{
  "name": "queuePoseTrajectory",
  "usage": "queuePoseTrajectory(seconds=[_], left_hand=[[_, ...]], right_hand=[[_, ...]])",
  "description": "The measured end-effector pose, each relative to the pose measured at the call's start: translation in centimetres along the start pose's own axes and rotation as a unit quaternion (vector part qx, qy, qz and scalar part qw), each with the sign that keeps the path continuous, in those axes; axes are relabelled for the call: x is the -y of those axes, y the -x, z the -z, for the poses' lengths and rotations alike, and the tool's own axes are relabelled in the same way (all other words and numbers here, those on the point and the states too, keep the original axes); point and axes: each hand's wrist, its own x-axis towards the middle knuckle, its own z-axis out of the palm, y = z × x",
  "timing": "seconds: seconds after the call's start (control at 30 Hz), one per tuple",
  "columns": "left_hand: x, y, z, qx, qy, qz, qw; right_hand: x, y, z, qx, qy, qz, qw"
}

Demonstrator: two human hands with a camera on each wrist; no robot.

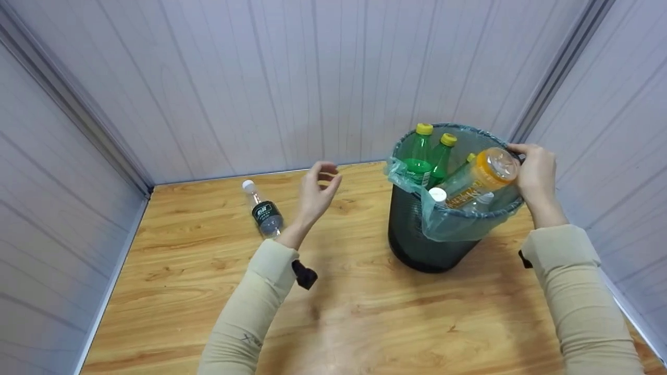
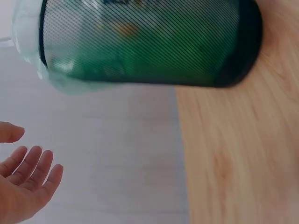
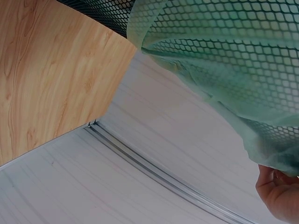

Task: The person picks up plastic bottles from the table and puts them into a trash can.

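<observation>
A black mesh trash can (image 1: pixel 411 229), lined with a thin green plastic bag (image 1: pixel 443 224), stands tilted on the wooden surface. My right hand (image 1: pixel 539 169) grips its rim on the right side, over the liner; in the right wrist view the fingers (image 3: pixel 275 186) curl at the liner's edge. Inside are green bottles (image 1: pixel 440 159) with yellow caps, a clear bottle with an orange band (image 1: pixel 487 172) and a white-capped bottle (image 1: pixel 437 196). My left hand (image 1: pixel 317 192) hovers between can and a lying bottle, fingers loosely bent, holding nothing. That clear bottle (image 1: pixel 266 211) has a dark label and white cap.
The wooden surface (image 1: pixel 208 291) is bounded by pale panel walls at the back (image 1: pixel 292 94), left (image 1: pixel 47 208) and right (image 1: pixel 620 156). The can stands near the right back corner. Dark straps with small devices sit on both wrists.
</observation>
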Motion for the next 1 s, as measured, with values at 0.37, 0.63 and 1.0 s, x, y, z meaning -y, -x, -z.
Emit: queuePoseTrajectory(seconds=[0.37, 0.63, 1.0], left_hand=[[5.8, 0.8, 4.3, -0.041, -0.098, 0.162, 0.9811], [8.7, 1.9, 6.5, -0.054, -0.181, 0.234, 0.9535], [11.2, 3.4, 7.4, -0.054, -0.254, 0.360, 0.8959]], right_hand=[[-0.5, 0.4, 0.7, 0.003, -0.001, -0.017, 1.000], [-0.5, 0.6, 0.8, 0.003, 0.006, -0.018, 1.000], [-0.4, 0.5, 0.6, 0.002, -0.002, -0.015, 1.000]])
